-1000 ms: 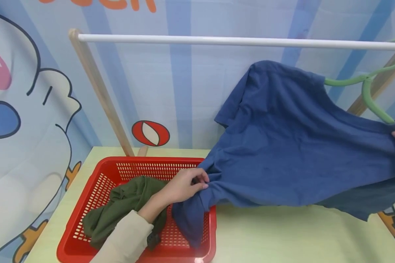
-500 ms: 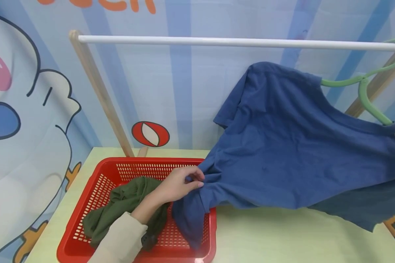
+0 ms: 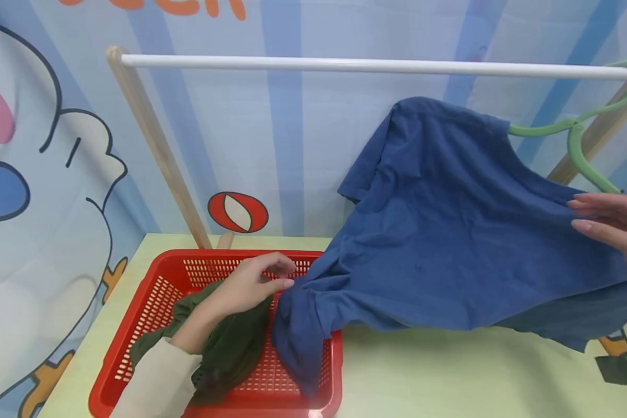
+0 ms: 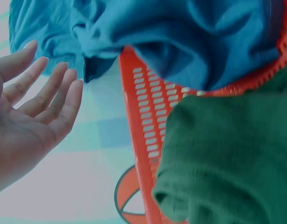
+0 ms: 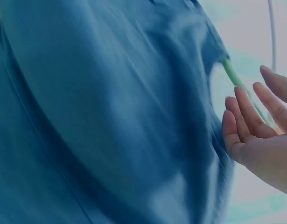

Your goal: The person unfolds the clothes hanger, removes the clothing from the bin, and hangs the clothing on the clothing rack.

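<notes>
A blue T-shirt [image 3: 439,232] hangs from a green hanger [image 3: 580,152] whose hook is over the rail. The shirt's lower left part droops into a red basket [image 3: 337,371]. Just left of those gathered folds my left hand [image 3: 251,285] hovers over the basket, thumb and fingers apart, holding nothing. In the left wrist view its fingers [image 4: 43,100] are loosely spread. Near the collar, at the right edge of the head view, my right hand [image 3: 619,223] is in front of the shirt with thumb and fingers parted. The right wrist view shows its palm bare.
A dark green garment [image 3: 240,348] lies crumpled in the basket, partly under my left arm. The white rail [image 3: 345,65] spans the back on wooden posts [image 3: 162,151]. Behind stands a striped cartoon backdrop [image 3: 240,133]; below is a pale yellow table [image 3: 423,377].
My left hand has let go of the shirt's folds and moved left. My right hand has released the shirt by the collar and come further into view, leftward.
</notes>
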### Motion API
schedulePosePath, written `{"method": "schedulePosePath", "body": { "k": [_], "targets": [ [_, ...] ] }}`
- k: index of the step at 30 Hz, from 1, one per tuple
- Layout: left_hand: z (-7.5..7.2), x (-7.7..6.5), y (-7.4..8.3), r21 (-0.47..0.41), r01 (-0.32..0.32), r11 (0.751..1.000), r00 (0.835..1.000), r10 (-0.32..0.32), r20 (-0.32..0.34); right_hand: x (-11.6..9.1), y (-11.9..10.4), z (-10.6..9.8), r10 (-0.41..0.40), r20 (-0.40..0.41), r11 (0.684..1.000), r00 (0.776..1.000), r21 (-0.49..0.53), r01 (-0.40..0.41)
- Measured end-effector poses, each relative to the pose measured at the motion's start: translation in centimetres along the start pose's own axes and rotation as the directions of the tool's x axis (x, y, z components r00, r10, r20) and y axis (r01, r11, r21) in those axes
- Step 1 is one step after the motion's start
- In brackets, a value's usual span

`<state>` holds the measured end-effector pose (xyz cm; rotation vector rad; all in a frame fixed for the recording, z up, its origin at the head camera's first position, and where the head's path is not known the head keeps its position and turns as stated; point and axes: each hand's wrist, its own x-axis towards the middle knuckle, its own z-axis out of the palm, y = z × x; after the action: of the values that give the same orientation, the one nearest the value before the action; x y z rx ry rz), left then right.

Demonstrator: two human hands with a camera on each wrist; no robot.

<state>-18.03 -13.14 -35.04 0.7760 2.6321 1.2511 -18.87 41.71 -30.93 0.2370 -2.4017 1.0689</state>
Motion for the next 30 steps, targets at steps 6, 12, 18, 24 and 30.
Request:
{"method": "schedulePosePath", "body": {
  "k": [6,12,18,24,30],
  "targets": [
    [-1.9,-0.9,-0.4,0.026,0.046,0.999,0.999,-0.046,-0.012,-1.7,-8.3,5.2,0.087,0.230,0.994,0.969,0.043,-0.100],
    [-3.2,-1.7,-0.9,0.042,0.067,0.997,0.998,-0.066,-0.016,-2.7,-11.5,10.5,0.005,0.419,0.964,0.908,0.238,-0.115],
    [-4.0,-2.2,-1.2,0.050,0.098,0.994,0.995,-0.097,-0.020,-4.2,-13.1,16.3,-0.137,0.526,0.923,0.840,0.375,-0.084],
    [-4.8,-2.8,-1.2,0.063,0.116,0.991,0.992,-0.114,-0.045,-5.9,-14.7,20.2,-0.329,0.617,0.887,0.715,0.463,0.009],
    [-5.9,-3.6,-1.1,0.068,0.165,0.984,0.985,-0.161,-0.068,-7.2,-15.7,23.1,-0.352,0.688,0.906,0.635,0.420,0.048]
  ]
}}
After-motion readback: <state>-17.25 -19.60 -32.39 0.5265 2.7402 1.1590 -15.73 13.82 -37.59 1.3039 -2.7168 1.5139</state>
